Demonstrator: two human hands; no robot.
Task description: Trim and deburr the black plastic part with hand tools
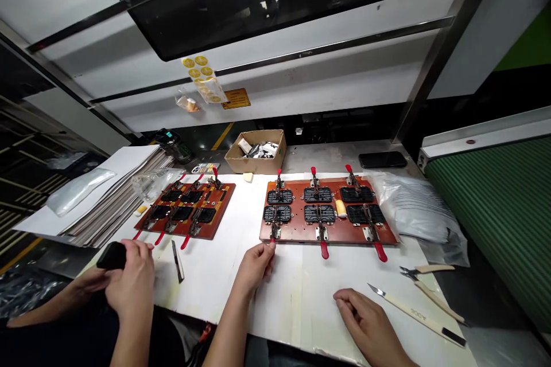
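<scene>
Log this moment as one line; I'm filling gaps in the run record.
left hand: fingertips at red clamp handle of right fixture board | right hand: resting on white table sheet | knife: beside right hand

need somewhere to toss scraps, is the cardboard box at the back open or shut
Open. The cardboard box has no lid or flaps over its top, and white and dark pieces show inside it.

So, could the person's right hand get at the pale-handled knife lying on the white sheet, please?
Probably yes: the right hand rests empty on the white sheet, and the pale-handled knife lies just to its right with nothing between them.
</scene>
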